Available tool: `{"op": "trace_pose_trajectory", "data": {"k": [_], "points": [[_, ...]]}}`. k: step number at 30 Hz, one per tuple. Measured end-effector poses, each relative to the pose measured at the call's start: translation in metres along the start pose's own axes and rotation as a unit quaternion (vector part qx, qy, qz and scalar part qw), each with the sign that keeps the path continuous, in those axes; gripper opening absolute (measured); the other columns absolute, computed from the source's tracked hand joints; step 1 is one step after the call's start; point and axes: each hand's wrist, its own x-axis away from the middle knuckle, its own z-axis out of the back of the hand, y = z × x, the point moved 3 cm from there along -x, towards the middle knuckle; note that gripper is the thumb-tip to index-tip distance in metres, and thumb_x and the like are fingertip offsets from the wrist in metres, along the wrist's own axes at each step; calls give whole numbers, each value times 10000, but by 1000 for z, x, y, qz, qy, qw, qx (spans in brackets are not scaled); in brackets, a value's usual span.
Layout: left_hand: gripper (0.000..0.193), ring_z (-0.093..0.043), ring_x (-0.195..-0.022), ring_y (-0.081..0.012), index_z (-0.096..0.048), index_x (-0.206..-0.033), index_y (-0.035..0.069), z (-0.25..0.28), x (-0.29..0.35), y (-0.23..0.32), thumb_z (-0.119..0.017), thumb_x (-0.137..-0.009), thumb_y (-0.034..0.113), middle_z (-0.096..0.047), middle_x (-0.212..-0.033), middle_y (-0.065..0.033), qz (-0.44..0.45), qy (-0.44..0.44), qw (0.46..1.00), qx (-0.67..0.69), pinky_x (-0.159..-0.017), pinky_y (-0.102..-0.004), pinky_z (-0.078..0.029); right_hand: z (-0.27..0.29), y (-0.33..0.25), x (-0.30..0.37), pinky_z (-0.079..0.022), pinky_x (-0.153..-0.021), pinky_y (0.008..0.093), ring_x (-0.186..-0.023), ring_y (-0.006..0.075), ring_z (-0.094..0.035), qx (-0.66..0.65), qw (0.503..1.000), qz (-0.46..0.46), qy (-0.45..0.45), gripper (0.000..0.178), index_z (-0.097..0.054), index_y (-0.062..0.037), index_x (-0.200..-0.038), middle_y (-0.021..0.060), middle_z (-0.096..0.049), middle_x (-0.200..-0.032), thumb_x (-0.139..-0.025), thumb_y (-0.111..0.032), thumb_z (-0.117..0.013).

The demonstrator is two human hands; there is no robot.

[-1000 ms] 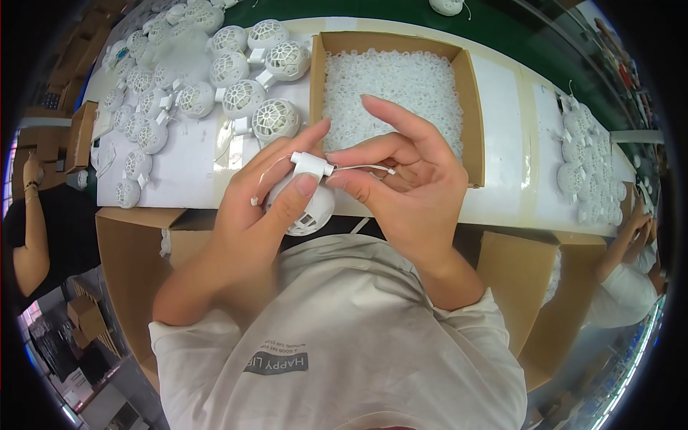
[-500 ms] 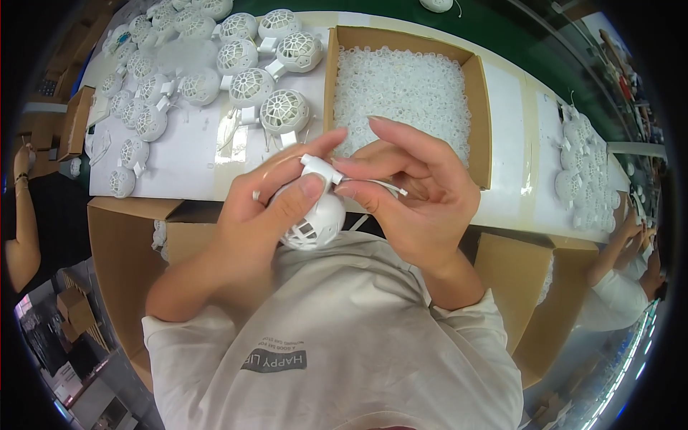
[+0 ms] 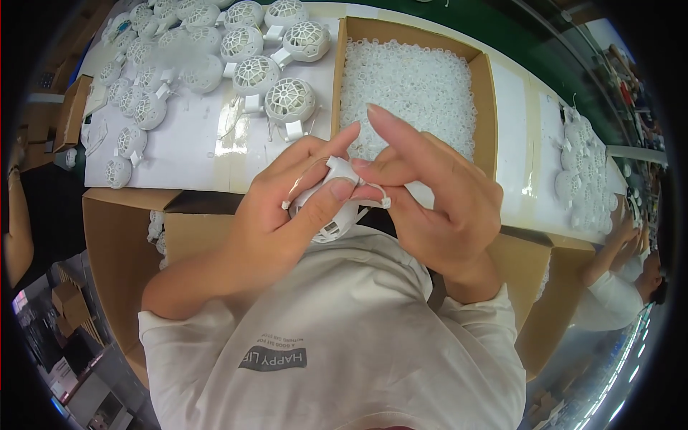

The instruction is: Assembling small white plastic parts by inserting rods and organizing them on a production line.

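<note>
In front of my chest, my left hand (image 3: 279, 197) is wrapped round a white ball-shaped housing (image 3: 335, 228) with a lattice shell, its thumb along the side. The short white neck of the housing points up and away from me, between the two hands. My right hand (image 3: 448, 201) pinches at this neck with thumb and index finger, over a thin white cord. The cord curves below those fingers to a small white plug (image 3: 385, 203). A second small white plug (image 3: 286, 205) pokes out by my left fingers. My fingertips partly hide what is pinched.
Beyond my hands stands a cardboard tray (image 3: 490, 115) full of small clear plastic pieces. Several white lattice balls (image 3: 290, 100) cover the table's left; another pile (image 3: 584, 175) lies right. Open cartons (image 3: 115, 247) flank me below the table edge. People work at both sides.
Both hands and the lattice housing have shifted slightly right. My right fingers have closed in on the neck, and the cord, stretched out rightward before, now bends downward.
</note>
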Motion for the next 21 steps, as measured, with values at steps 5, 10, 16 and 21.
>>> {"op": "trace_pose_trajectory", "data": {"k": [5, 10, 16, 21], "points": [[424, -503, -1087, -103, -521, -1391, -66, -4, 2, 3, -532, -1048, 184, -543, -1234, -79, 4, -2, 996, 92, -948, -258, -395, -15, 10, 12, -531, -687, 323, -712, 230, -649, -128, 986, -41, 99, 437, -665, 82, -1159, 149, -729, -831, -734, 118, -760], [430, -516, -1047, -115, -515, -1406, -60, -3, 2, -1, -536, -1040, 166, -549, -1178, -81, 11, 10, 993, 115, -935, -265, -410, -3, 11, 21, -509, -702, 326, -768, 215, -643, -38, 998, -11, 40, 263, -719, 62, -991, 143, -721, -852, -738, 129, -751], [493, -546, -1003, -156, -484, -1442, -48, 2, 4, 3, -594, -981, 86, -557, -1139, -101, -173, 45, 977, -113, -838, -256, -456, -14, 7, 26, -483, -656, 302, -748, 188, -622, -111, 990, -53, 67, 159, -703, 64, -906, 156, -699, -845, -764, 128, -738], [543, -553, -972, -169, -469, -1459, -40, 2, 5, 2, -622, -946, 55, -555, -1114, -108, -200, 47, 964, -171, -778, -250, -464, -18, 9, 32, -470, -634, 281, -733, 189, -618, -227, 962, -137, 73, 152, -683, 61, -886, 156, -686, -847, -761, 129, -737]]}}
